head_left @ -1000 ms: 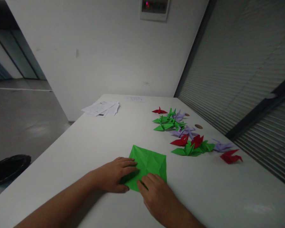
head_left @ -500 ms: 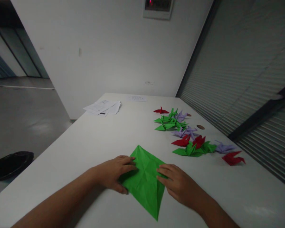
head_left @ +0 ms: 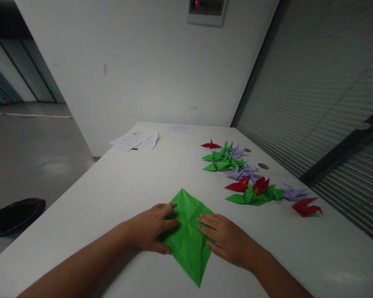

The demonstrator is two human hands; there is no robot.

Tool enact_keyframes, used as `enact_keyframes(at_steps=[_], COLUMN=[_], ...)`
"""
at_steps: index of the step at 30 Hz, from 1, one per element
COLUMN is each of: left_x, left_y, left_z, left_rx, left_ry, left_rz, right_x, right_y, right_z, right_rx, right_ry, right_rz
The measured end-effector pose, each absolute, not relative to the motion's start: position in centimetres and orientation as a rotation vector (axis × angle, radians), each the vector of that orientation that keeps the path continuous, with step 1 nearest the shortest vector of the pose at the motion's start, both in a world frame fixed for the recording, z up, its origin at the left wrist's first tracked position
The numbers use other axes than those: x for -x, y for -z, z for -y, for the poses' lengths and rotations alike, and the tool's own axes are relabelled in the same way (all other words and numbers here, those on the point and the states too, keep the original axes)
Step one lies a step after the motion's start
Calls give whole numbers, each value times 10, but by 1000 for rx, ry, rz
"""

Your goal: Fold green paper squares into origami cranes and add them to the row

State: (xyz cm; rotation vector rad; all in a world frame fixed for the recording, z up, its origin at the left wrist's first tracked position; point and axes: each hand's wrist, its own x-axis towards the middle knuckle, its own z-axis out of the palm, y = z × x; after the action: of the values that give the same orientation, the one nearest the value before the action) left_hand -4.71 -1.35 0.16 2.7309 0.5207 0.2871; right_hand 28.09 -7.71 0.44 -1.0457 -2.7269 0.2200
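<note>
A green sheet of origami paper (head_left: 188, 238), marked with creases, lies on the white table with one corner toward me and one away. On its left edge rests my left hand (head_left: 157, 227), fingers spread and pressing the paper. My right hand (head_left: 222, 238) lies over the right corner, its fingers stretched out flat on the sheet and covering that edge. The paper's lower right side looks slightly raised or folded.
To the right stand folded paper cranes in green (head_left: 248, 195), red (head_left: 306, 207) and lilac (head_left: 295, 193). Printed papers (head_left: 133, 140) lie at the far left of the table (head_left: 112, 182). A black-lined bin (head_left: 15, 217) stands on the floor at left. Window blinds (head_left: 323, 82) border the right side.
My right hand has slid a little left over the paper. The sheet's near corner has shifted slightly left. My left hand stays almost where it was.
</note>
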Motion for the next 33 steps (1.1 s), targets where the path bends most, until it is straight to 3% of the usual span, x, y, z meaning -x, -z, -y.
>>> enact_keyframes(at_steps=[9, 27, 33], left_x=[49, 56, 57], left_y=[-9, -14, -16], left_z=[11, 9, 9], left_rx=[-2674, -2463, -2436], left_ry=[-268, -313, -294], left_rz=[-374, -274, -272], right_x=[-284, -244, -240], right_y=[3, 58, 43], right_z=[139, 179, 175], right_rx=[1195, 1014, 1005], right_ry=[-360, 370, 257], right_rz=[2741, 2416, 2479])
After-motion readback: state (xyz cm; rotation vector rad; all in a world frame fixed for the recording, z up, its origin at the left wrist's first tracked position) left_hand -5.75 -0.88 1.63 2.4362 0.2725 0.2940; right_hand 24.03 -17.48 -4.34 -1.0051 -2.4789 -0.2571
